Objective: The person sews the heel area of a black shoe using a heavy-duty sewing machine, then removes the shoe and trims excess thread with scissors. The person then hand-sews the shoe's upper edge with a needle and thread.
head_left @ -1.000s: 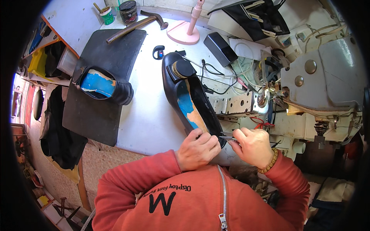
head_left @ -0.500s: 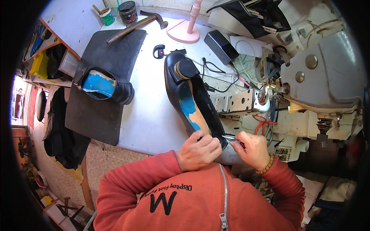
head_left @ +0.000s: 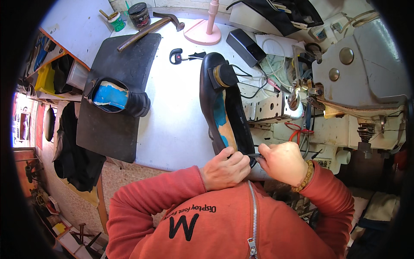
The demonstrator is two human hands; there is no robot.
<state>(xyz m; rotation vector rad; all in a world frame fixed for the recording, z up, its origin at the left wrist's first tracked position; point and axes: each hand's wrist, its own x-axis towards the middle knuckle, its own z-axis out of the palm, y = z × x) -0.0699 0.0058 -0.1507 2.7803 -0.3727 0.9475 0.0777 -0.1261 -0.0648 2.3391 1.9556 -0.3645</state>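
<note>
A black leather shoe (head_left: pixel 206 95) with a round ornament on its toe stands out ahead of me, its heel end nearest my body. My left hand (head_left: pixel 226 170) is closed around the heel end, thumb at the rim. Inside, a worn insole (head_left: pixel 225 129) shows blue and tan patches. My right hand (head_left: pixel 284 162) pinches a slim dark tool (head_left: pixel 255 156) against the heel's right rim; its working end is hidden. The matching shoe (head_left: pixel 140 103), also with a blue and tan inside, lies on a black mat (head_left: pixel 108 138) to the left.
A hammer (head_left: pixel 144 33) lies across the mat's far end, near a dark jar (head_left: pixel 139 16) and a small green pot (head_left: pixel 116 21). Further right are a pink stand (head_left: pixel 202 33), a black box (head_left: pixel 246 44) and cables. A sewing machine (head_left: pixel 362 64) fills the right side.
The shoe has turned, its toe swinging to the right. My right hand has shifted slightly right and rolled over, and the tool's silver part no longer shows.
</note>
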